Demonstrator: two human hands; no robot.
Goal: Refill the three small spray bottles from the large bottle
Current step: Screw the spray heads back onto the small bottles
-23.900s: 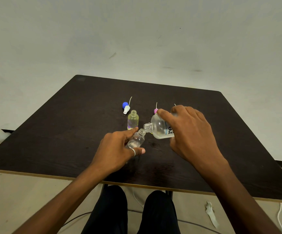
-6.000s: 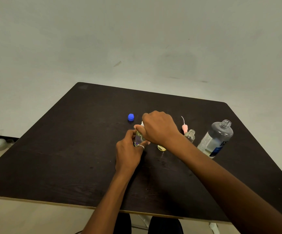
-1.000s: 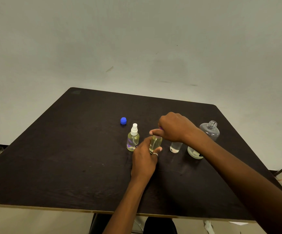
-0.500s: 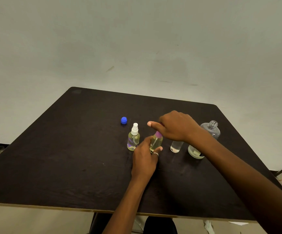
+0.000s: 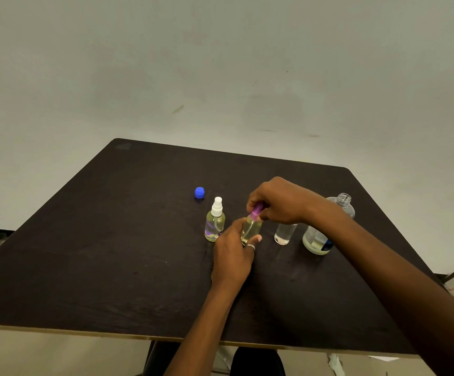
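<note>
**Table** (image 5: 106,261): dark wood-grain top with a pale edge along the near side, set against a plain pale wall (image 5: 220,77).

**White-topped bottle** (image 5: 215,223): small and upright, with a white spray head fitted and yellowish liquid inside. It stands at the left end of the row, just beside the left hand.

**Middle bottle** (image 5: 251,229): small, standing on the table with yellowish liquid inside, between the white-topped bottle and the clear bottle. A purple spray top (image 5: 256,211) sits at its neck.

**Clear bottle** (image 5: 284,234): small and upright, with colourless contents. Its neck is hidden behind the right hand, so whether it carries a top cannot be told.

**Large bottle** (image 5: 315,241): upright at the right end of the row, labelled, with its threaded neck uncapped. The right forearm crosses in front of its middle.

**Blue cap** (image 5: 199,192): lies alone on the table behind the white-topped bottle, apart from it.

**Left hand** (image 5: 232,256): reaches in from the near edge. Thumb and fingers are curled round the lower body of the middle bottle, gripping it. There is a ring (image 5: 251,246) on one finger.

**Right hand** (image 5: 280,202): comes in from the right, above the clear bottle. Its fingers are bunched downward and the fingertips pinch the purple spray top.
</note>
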